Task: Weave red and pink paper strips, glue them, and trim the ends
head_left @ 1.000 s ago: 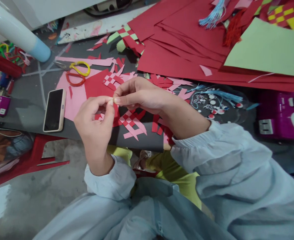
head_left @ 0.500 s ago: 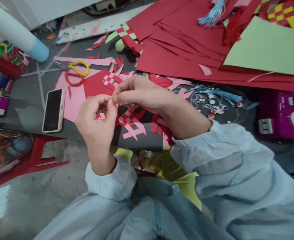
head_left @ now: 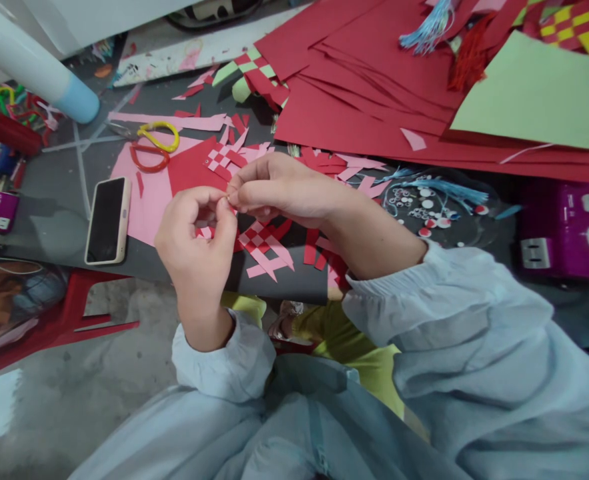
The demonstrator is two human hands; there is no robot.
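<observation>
My left hand [head_left: 197, 243] and my right hand [head_left: 279, 190] meet fingertip to fingertip above the grey table [head_left: 49, 220]. Both are pinched on something tiny between thumb and forefinger; I cannot make out what it is. Right below them lies a woven red-and-pink paper piece [head_left: 264, 245]. A second woven piece [head_left: 223, 159] lies just beyond my hands on a red sheet [head_left: 189, 172] over pink paper [head_left: 149, 200].
A phone [head_left: 107, 220] lies left of my hands, with red-and-yellow-handled scissors [head_left: 154, 147] behind it. A clear dish of googly eyes with a blue tassel [head_left: 431, 203] sits right. Red paper sheets [head_left: 364, 73], a green sheet [head_left: 534, 93] and a purple device [head_left: 569, 230] fill the right side.
My left hand has shifted slightly right and its fingers curled tighter against the right hand's fingertips. The pinch between both hands holds.
</observation>
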